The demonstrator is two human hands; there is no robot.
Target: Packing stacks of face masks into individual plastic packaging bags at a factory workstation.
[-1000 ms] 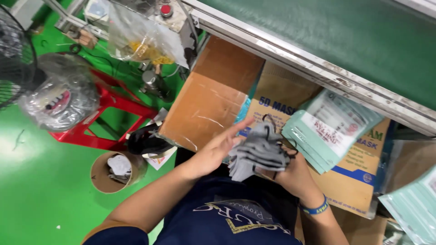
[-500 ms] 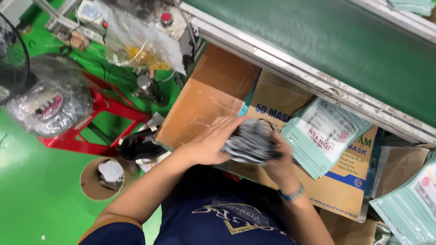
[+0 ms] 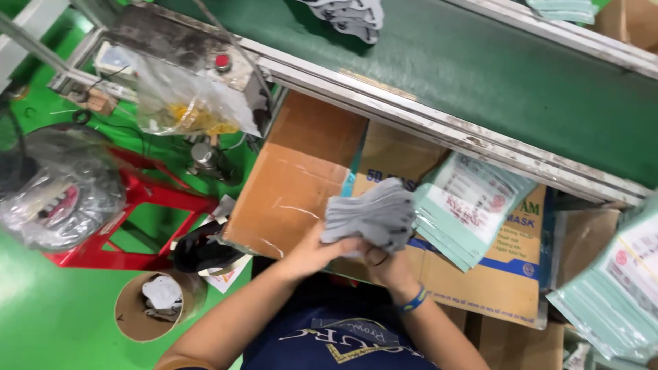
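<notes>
A long green conveyor belt (image 3: 480, 75) runs across the top of the view, with more grey masks (image 3: 349, 14) lying on it, so the stock seems to arrive there and get gathered up below. Under its metal edge sit open cardboard boxes (image 3: 295, 178), close enough to the person's lap to serve as a rest and a place to drop things. A fan of pale green flat packets (image 3: 469, 205) leans on the box just right of the hands, within easy reach, and another batch of packets (image 3: 610, 288) lies at the far right. To the left stand a red stool (image 3: 130, 226) and a round cardboard tube (image 3: 140, 308) with scraps inside.

The stack of grey masks (image 3: 370, 216) is held over the box flap, just below the belt. It looks soft, folded and layered, its edges roughly squared. The left hand (image 3: 312, 250) cups its lower left corner; the right hand (image 3: 384, 264) pinches it from beneath. Both grips are closed on the stack, probably to keep the layers aligned.
</notes>
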